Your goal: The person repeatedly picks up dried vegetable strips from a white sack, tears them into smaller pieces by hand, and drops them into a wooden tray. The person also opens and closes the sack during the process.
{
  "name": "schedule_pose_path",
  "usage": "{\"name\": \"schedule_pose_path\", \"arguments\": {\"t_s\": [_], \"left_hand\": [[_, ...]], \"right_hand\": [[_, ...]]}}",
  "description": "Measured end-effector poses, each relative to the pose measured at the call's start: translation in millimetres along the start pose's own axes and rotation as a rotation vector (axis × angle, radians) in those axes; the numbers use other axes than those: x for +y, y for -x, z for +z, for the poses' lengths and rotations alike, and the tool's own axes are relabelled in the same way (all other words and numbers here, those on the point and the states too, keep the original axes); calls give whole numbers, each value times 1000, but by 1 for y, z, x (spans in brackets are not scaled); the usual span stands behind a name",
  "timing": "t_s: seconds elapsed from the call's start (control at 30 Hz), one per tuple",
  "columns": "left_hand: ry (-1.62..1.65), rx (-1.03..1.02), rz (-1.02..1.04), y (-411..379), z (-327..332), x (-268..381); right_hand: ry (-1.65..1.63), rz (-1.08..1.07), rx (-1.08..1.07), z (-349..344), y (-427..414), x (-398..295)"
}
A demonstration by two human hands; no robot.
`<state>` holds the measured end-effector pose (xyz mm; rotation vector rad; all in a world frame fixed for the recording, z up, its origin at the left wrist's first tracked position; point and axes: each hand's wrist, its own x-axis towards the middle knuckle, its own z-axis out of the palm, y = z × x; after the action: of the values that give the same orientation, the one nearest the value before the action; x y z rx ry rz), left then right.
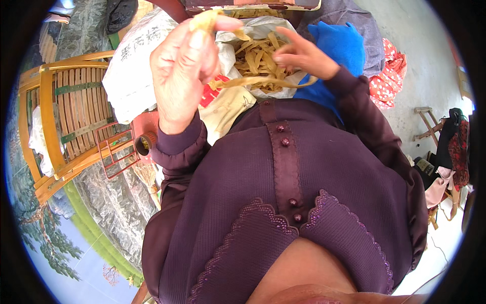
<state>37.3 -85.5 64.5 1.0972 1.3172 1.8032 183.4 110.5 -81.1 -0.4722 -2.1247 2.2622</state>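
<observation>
My left hand (184,68), raised at the upper left, pinches a flat yellowish strip (207,21) between thumb and fingers. One end of it dangles towards the bag. A long strip (262,81) comes out from below this hand and curves rightward to my right wrist; whether it is the same piece cannot be told. My right hand (303,55) hovers over the right rim of a white bag (262,24), its index finger stretched out and nothing plainly held. Many loose tan strips (254,57) fill the bag, their material unclear.
A white woven sack (136,57) bearing writing stands at left, beside a bamboo-slatted wooden chair (81,110). A brown cup-like container (146,143) sits near a red metal frame (114,152). Blue plush cloth (340,49) and red dotted fabric (387,76) lie at right.
</observation>
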Motion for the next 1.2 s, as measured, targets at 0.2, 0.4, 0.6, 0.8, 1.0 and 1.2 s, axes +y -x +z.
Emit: {"name": "schedule_pose_path", "arguments": {"t_s": [0.2,0.4,0.6,0.8,1.0,1.2], "left_hand": [[163,-48,126,23,29,26],[255,-204,536,23,6,48],[-455,-212,34,14,-3,20],[-621,-400,-203,5,-4,-115],[371,-309,-883,10,4,-137],[1293,91,-828,-12,-14,-151]], "right_hand": [[-313,21,-80,38,-94,57],[77,358,158,-16,-85,91],[-204,-111,340,-28,-62,19],[-202,-443,208,-3,15,-79],[-223,-847,-495,30,35,-113],[206,-489,-582,54,32,-96]]}}
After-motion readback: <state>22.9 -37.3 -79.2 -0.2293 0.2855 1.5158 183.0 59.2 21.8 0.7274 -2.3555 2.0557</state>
